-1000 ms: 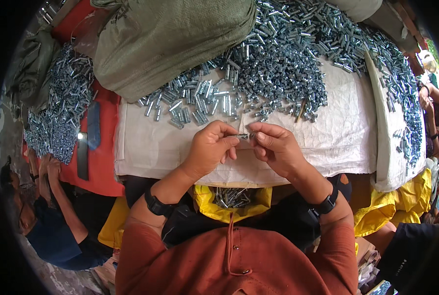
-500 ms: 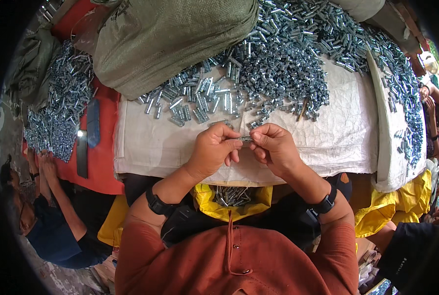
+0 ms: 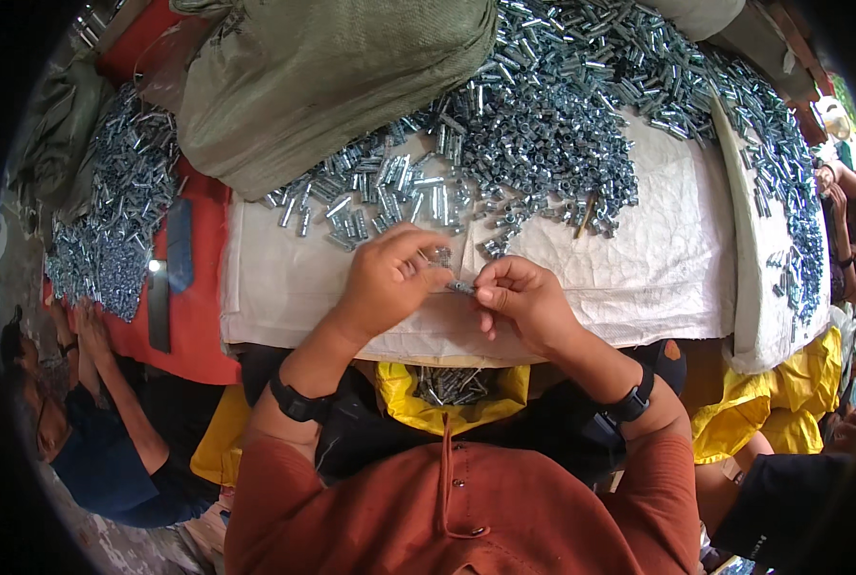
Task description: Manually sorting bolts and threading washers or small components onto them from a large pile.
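Both of my hands are over the white woven sheet [image 3: 581, 307], close to its front edge. My right hand [image 3: 528, 297] pinches a small silver metal tube [image 3: 461, 287] between thumb and fingertips, with one end pointing left. My left hand [image 3: 387, 280] is just left of it, thumb and forefinger spread apart. A meshed-looking metal piece [image 3: 439, 257] shows in the gap between those fingers; whether they touch it I cannot make out. Beyond my hands lie loose slotted tubes [image 3: 389, 196] and a heap of short metal rings or nuts [image 3: 552, 144].
A large olive sack [image 3: 322, 86] slumps over the sheet at the far left. Below the table edge hangs a yellow bag [image 3: 394, 398] holding metal pieces. At the left, another person's hands [image 3: 91, 331] are beside a metal pile [image 3: 112, 230] on red cloth [image 3: 193, 335]. More people sit at right.
My left hand has moved away from the tube, left and slightly farther out, and its fingers have spread. My right hand has come slightly nearer me, keeping the tube.
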The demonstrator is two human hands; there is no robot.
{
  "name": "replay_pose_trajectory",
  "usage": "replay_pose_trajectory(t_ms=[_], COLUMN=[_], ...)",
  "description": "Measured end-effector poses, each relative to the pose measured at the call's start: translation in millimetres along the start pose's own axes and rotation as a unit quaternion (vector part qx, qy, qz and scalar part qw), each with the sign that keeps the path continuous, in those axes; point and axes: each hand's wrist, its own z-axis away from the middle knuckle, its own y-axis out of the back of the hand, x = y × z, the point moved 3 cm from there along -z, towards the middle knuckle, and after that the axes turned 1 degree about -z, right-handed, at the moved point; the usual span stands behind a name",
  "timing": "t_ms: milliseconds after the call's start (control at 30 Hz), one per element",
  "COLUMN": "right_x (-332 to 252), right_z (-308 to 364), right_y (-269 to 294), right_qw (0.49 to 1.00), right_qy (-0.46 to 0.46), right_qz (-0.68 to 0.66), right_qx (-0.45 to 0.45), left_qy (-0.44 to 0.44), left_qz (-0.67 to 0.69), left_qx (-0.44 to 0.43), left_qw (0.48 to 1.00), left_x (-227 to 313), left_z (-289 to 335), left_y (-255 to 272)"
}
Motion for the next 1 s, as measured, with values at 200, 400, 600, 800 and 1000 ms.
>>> replay_pose_trajectory(t_ms=[200, 400, 600, 800, 1000], right_x=[-23, -35, -30, -27, -27], right_z=[11, 0, 1, -2, 5], right_y=[-4, 22, 17, 12, 2], right_qw=[0.906, 0.657, 0.59, 0.613, 0.601], right_qy=[0.083, 0.335, 0.337, 0.351, 0.418], right_qz=[0.401, 0.669, 0.726, 0.702, 0.677], right_qx=[-0.109, 0.093, 0.103, 0.091, 0.072], left_qy=[-0.117, -0.104, -0.101, -0.102, 0.022], left_qz=[-0.328, -0.326, -0.285, -0.267, -0.064], left_qx=[0.114, 0.132, 0.145, 0.143, 0.084], left_qw=[0.93, 0.93, 0.942, 0.947, 0.994], left_x=[-16, -21, -27, -13, 43], left_z=[-3, -5, 2, 16, 69], left_y=[-1, -5, -4, 11, 47])
